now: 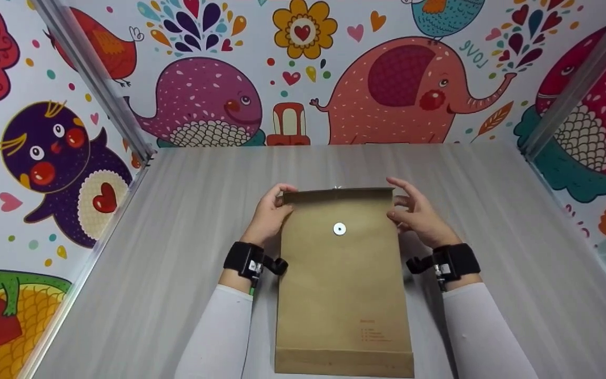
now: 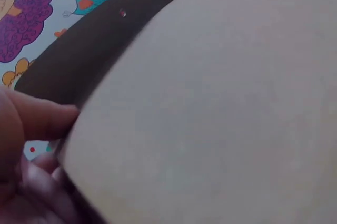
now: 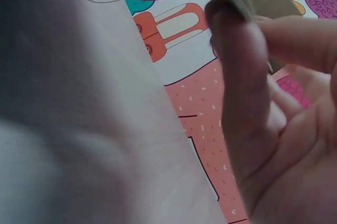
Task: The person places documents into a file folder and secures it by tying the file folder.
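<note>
A brown kraft paper document envelope [image 1: 342, 284] is in front of me in the head view, with its top flap [image 1: 313, 197] lifted away from the body. A white round button [image 1: 339, 229] sits below the opening, and small red print shows near the lower right. My left hand [image 1: 270, 215] pinches the upper left edge; in the left wrist view its thumb [image 2: 50, 118] lies at the envelope's side. Opposite it, my right hand [image 1: 420, 217] grips the upper right edge between thumb [image 3: 245, 71] and fingers, one finger raised in the head view. Some fingers are hidden behind the paper.
A pale wood-grain table [image 1: 187, 221] lies under the envelope. Walls with cartoon animals, including a pink elephant [image 1: 387, 116], and metal corner posts enclose it at the back and sides. A thin string [image 3: 100, 1] hangs in the right wrist view.
</note>
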A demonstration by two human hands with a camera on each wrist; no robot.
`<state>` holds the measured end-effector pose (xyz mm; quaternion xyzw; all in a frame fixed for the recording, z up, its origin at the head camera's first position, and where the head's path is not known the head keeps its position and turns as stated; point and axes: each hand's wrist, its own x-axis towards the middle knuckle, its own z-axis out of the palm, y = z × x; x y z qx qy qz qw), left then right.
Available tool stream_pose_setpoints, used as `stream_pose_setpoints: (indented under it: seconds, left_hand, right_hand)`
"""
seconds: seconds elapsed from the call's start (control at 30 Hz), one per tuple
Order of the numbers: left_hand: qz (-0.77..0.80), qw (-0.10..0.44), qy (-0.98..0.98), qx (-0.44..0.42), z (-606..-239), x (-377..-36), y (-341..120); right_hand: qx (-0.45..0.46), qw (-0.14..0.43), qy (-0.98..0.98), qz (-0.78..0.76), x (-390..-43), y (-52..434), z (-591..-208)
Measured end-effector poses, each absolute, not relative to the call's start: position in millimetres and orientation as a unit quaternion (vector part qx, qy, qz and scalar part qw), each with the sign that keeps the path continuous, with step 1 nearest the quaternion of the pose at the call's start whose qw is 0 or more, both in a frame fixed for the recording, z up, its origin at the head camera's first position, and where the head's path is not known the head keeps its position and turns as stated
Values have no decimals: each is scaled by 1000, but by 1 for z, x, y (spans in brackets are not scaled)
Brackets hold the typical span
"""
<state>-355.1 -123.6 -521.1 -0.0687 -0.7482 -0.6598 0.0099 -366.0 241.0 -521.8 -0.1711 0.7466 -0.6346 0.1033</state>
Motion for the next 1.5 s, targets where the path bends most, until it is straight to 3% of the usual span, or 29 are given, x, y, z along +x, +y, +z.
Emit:
stream_pose_setpoints:
  seconds: [0.33, 0.67, 0.9, 1.2, 1.5]
  left_hand:
    - [-702, 9, -710, -65, -518, -352, -121]
    - [-639, 53, -765, -62, -517, -351, -116]
    - [-629, 50, -772, -81, -507, -344, -107]
    - [-612, 45, -785, -87, -499, -337, -97]
    - [-582, 26, -802, -135, -493, -329, -81]
  right_hand:
    - [-155, 35, 774, -612, -362, 231, -519]
    - [-135, 31, 817, -559, -362, 227, -513]
    - [-110, -91, 937, -320, -348, 208, -492]
    - [-172, -218, 922, -270, -334, 182, -486]
    - [-261, -225, 893, -290, -331, 173, -486]
